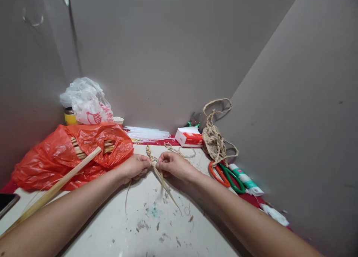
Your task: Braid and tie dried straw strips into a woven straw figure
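Both hands meet at the middle of the white board, pinching a braid of dry straw-coloured fibre (149, 151). My left hand (136, 165) is closed on the braid's left side, thumb and forefinger together. From the right, my right hand (173, 164) pinches it close by, fingertips almost touching the left ones. Loose flat strands (167, 188) hang from the pinch toward me and to the right. The finished-looking plait runs away from me, past the fingertips. A thin strand (127, 197) dangles below my left hand.
An orange plastic bag (53, 149) of straw bundles lies left, a long strip (64, 178) across it. Behind are a clear bag (86, 97) and a white cup (118, 120). Rightward sit a red-white box (190, 137), coiled braided cord (214, 139), scissors (233, 178) and a tube (246, 178).
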`<state>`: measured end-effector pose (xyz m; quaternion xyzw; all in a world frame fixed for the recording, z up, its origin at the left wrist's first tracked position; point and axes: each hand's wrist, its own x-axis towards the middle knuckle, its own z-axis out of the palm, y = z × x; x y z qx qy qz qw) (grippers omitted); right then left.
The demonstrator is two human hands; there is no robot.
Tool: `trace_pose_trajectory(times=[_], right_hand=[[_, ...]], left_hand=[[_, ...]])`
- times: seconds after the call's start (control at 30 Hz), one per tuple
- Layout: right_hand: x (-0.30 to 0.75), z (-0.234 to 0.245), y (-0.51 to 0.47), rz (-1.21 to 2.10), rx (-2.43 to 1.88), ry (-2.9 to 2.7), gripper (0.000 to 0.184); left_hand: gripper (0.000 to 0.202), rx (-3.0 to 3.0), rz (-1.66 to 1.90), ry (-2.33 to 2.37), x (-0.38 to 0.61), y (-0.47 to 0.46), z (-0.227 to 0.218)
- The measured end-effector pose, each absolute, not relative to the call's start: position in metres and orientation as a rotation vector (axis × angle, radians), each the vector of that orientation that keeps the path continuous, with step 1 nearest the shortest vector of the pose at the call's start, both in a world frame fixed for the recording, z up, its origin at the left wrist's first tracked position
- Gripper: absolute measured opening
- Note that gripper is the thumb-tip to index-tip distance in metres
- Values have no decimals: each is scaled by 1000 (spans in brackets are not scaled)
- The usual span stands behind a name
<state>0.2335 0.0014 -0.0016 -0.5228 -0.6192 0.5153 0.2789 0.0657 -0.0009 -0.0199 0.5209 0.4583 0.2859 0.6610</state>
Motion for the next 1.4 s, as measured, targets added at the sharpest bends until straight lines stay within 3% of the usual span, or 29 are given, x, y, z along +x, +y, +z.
trace_pose_trajectory(times=[0.23,0.57,0.83,1.2,1.4], right_hand=[[230,-1,-1,1715,-1401,-1444,14],[238,-3,13,1474,-1420,-1819,4],[239,8,14,557,-1323,-2437,18],[247,4,13,161,-1171,-2636,21],[251,3,12,-16,-1103,-2739,14]], left_hand=[[17,1221,661,1039,67,-1,-22],[21,1257,635,1087,68,-1,-20],[24,1311,610,1098,68,-2,-22],[24,1338,580,1139,69,-3,-18],[22,1235,512,1005,63,3,-14]])
